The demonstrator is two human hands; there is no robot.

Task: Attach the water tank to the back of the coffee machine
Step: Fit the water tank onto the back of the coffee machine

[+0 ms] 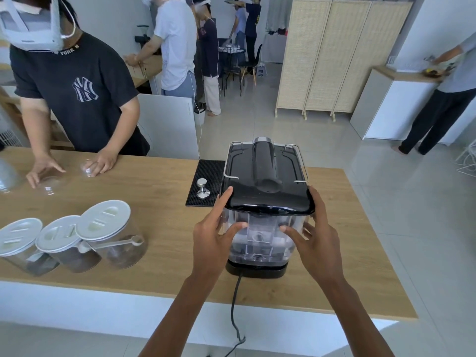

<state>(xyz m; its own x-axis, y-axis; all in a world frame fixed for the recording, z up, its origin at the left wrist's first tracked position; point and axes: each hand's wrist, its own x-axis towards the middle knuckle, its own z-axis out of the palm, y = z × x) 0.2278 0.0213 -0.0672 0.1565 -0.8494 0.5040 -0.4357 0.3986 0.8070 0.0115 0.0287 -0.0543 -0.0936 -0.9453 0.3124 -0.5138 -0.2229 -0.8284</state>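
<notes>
The black coffee machine [265, 163] stands on the wooden counter with its back toward me. A clear plastic water tank [261, 240] with a glossy black lid [268, 199] sits against that back, above the machine's black base. My left hand [215, 228] grips the tank's left side, thumb on its near face and forefinger up along the lid's corner. My right hand [313, 235] holds the right side, thumb on the near face. The tank looks upright.
A black power cord [235, 300] runs from the base over the counter's front edge. A steel tamper [202, 188] stands on a black rubber mat [206, 173]. Three lidded jars [69, 240] stand at left. Another person's hands [100, 162] rest on glass cups.
</notes>
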